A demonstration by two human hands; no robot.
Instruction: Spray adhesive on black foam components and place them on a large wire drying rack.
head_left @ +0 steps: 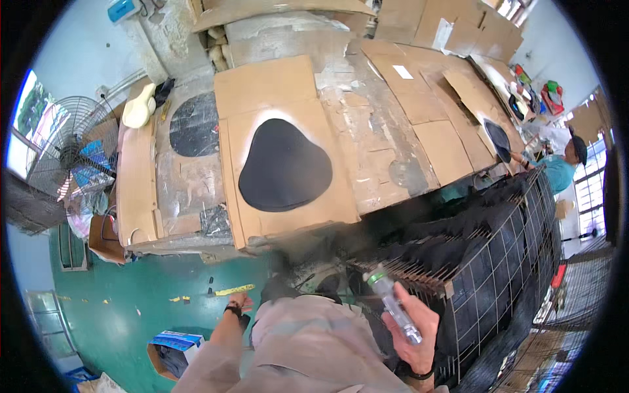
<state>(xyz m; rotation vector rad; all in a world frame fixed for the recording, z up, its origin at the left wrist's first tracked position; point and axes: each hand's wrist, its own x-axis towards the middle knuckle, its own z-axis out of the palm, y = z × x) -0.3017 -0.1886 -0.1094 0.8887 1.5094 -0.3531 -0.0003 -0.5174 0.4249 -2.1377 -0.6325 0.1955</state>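
My right hand (414, 333) grips a slim silver spray can (393, 302) with a green nozzle end, held upright-tilted beside a wire rack (498, 262). My left hand (238, 305) hangs low by my side over the green floor, fingers curled, nothing visible in it. Ahead on the workbench lies a black rounded piece (284, 165) on a cardboard sheet (249, 85), ringed by pale overspray. A second dark rounded piece (194, 124) lies to its left.
The wire rack holds several black pieces on its shelves. A standing fan (69, 147) is at the left. A blue and white box (175, 345) sits on the floor. Another person (557, 167) in a teal shirt works at the bench's far right end.
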